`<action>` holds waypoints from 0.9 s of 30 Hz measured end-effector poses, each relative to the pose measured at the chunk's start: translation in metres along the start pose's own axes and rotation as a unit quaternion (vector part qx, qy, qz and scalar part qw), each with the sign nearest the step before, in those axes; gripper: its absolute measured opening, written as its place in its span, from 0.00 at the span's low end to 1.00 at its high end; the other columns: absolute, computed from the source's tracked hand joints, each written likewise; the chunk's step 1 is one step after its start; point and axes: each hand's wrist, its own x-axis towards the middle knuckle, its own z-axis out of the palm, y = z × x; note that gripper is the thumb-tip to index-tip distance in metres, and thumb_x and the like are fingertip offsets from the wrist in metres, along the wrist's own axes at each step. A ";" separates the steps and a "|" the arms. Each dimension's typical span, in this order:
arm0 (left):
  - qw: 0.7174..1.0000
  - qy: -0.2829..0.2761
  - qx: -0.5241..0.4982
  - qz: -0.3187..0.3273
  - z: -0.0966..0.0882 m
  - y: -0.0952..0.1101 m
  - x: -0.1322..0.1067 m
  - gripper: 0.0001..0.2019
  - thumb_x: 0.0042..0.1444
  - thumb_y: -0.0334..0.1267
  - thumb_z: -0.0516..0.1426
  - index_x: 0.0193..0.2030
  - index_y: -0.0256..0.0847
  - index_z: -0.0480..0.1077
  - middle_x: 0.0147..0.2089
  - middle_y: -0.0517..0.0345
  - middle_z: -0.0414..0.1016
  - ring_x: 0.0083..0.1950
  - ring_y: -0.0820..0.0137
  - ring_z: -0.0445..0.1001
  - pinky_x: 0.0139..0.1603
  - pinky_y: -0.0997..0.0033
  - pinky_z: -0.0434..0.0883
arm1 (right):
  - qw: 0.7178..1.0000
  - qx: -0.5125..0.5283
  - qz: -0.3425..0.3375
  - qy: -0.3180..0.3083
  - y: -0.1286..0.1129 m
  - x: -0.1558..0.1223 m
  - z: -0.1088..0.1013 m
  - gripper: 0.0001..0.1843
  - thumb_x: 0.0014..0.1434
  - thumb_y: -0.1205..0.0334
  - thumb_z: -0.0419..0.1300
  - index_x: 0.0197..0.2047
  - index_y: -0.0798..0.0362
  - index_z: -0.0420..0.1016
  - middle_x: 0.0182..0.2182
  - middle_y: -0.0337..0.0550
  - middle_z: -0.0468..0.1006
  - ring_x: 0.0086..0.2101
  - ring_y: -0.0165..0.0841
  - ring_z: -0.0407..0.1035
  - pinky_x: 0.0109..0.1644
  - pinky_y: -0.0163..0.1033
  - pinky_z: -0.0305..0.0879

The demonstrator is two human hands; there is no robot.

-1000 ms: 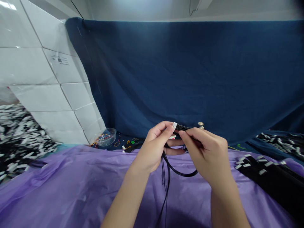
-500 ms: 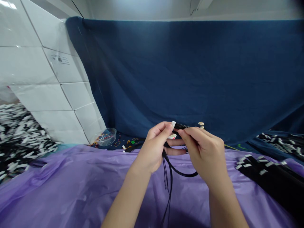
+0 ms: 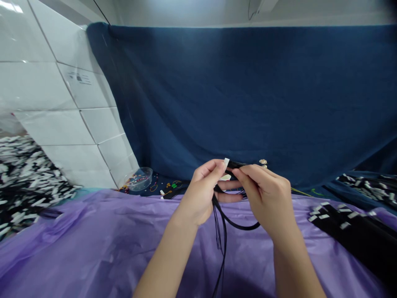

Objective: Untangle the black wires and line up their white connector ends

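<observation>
My left hand pinches a small white connector at the end of a bundle of thin black wires. Those wires loop under both hands and hang down toward me over the purple sheet. My right hand is closed on the same black wires just right of the connector, its fingertips close to the left thumb. Both hands are raised a little above the sheet, in the middle of the view.
A clear plastic dish with small parts stands at the back left by the white tiled wall. Heaps of black wires with white connectors lie at the left and right. A dark blue cloth hangs behind.
Both hands have held almost the same pose. The hanging wires swung slightly to the right.
</observation>
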 end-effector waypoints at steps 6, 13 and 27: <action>1.000 0.007 -0.010 0.005 -0.002 -0.003 0.003 0.10 0.55 0.45 0.61 0.36 0.40 0.69 0.40 0.59 0.72 0.33 0.69 0.78 0.27 0.71 0.78 | 1.000 -0.001 0.000 -0.009 0.005 0.001 0.003 0.13 0.66 0.62 0.54 0.30 0.54 0.70 0.22 0.34 0.66 0.24 0.22 0.60 0.32 0.31 0.54; 1.000 0.007 -0.024 0.008 -0.002 -0.002 0.004 0.10 0.55 0.44 0.61 0.36 0.40 0.70 0.39 0.59 0.72 0.32 0.70 0.78 0.26 0.73 0.77 | 1.000 0.005 -0.008 -0.009 0.006 0.001 0.005 0.12 0.66 0.62 0.54 0.31 0.54 0.71 0.23 0.34 0.68 0.25 0.22 0.62 0.33 0.31 0.55; 1.000 -0.004 0.003 0.027 -0.007 0.004 0.002 0.09 0.57 0.43 0.60 0.35 0.39 0.72 0.32 0.60 0.71 0.29 0.74 0.74 0.26 0.73 0.77 | 0.998 -0.051 -0.018 0.027 -0.009 -0.002 0.009 0.07 0.64 0.61 0.56 0.39 0.52 0.75 0.31 0.36 0.77 0.27 0.25 0.68 0.31 0.32 0.57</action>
